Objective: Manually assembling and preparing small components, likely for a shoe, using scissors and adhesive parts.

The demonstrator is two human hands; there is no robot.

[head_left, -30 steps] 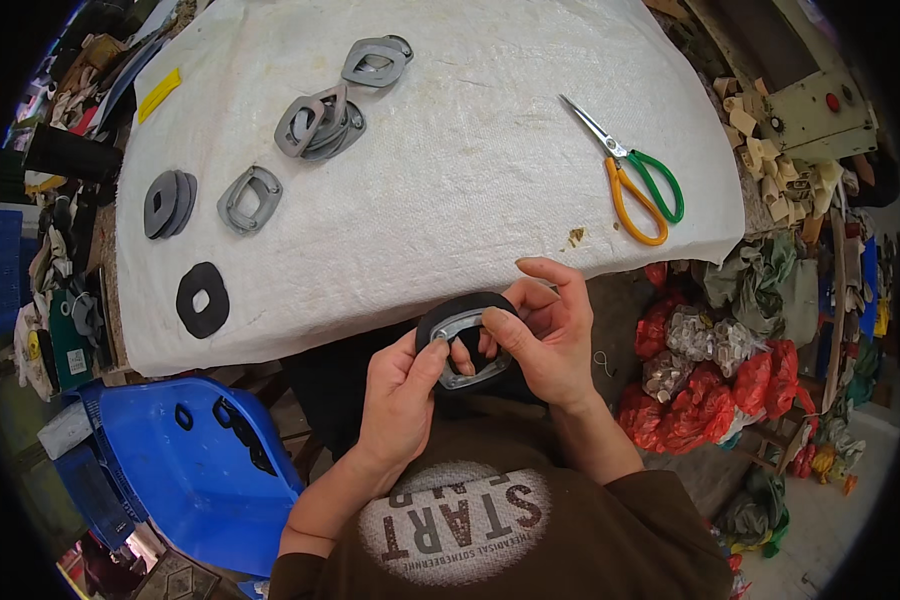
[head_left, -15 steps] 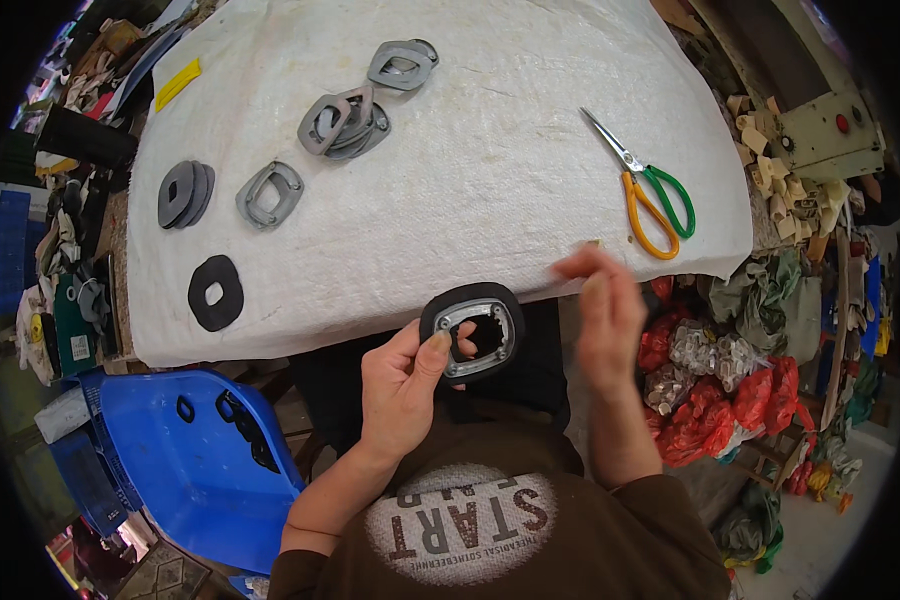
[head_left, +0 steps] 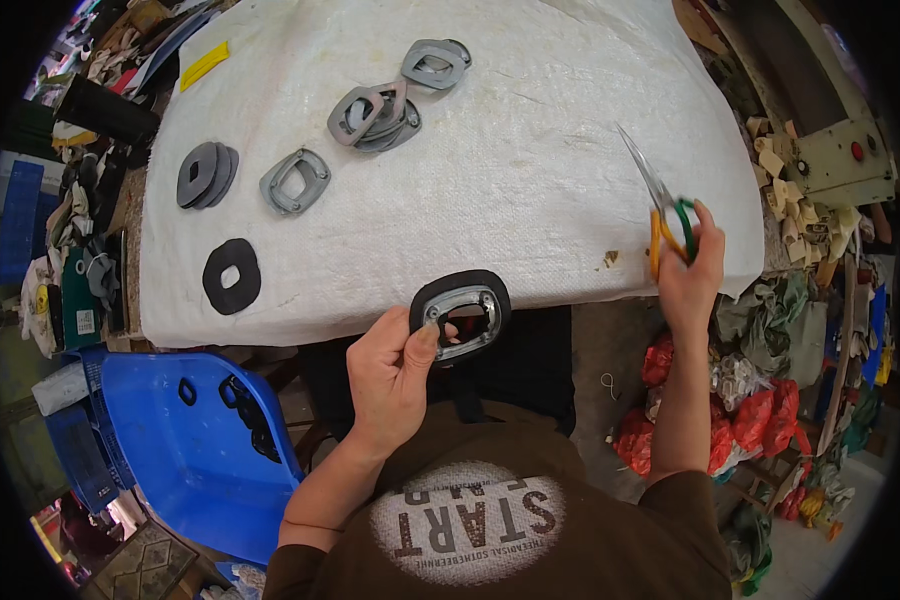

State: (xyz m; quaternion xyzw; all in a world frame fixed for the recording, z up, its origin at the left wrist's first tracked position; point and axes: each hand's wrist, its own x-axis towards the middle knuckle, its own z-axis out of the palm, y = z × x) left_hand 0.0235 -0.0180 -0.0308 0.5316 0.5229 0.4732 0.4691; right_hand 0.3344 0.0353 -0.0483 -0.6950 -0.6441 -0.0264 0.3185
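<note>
My left hand [head_left: 392, 375] pinches a squarish grey metal ring with a black pad around it [head_left: 497, 285], just off the table's near edge. Its thumb presses on the metal face, and a fingertip shows through the central opening. Over at the right, my right hand [head_left: 692, 280] has its fingers around the handles of a pair of scissors [head_left: 654, 188], one handle orange and the other green. The blades point away from me. A loose black pad with a small central hole [head_left: 221, 283] lies on the white-covered table [head_left: 500, 190], left of my left hand.
Grey metal rings [head_left: 295, 182] lie singly and heaped toward the table's far side, beside a stack of grey pads [head_left: 202, 175]. A yellow strip [head_left: 204, 66] lies at far left. Below the table's left side stands a blue tub [head_left: 185, 480] with black rings; red bags [head_left: 770, 415] sit at right.
My right hand has moved right to the scissors and taken hold of their handles, tilting them. My left hand still holds the padded ring. The whole view has shifted slightly.
</note>
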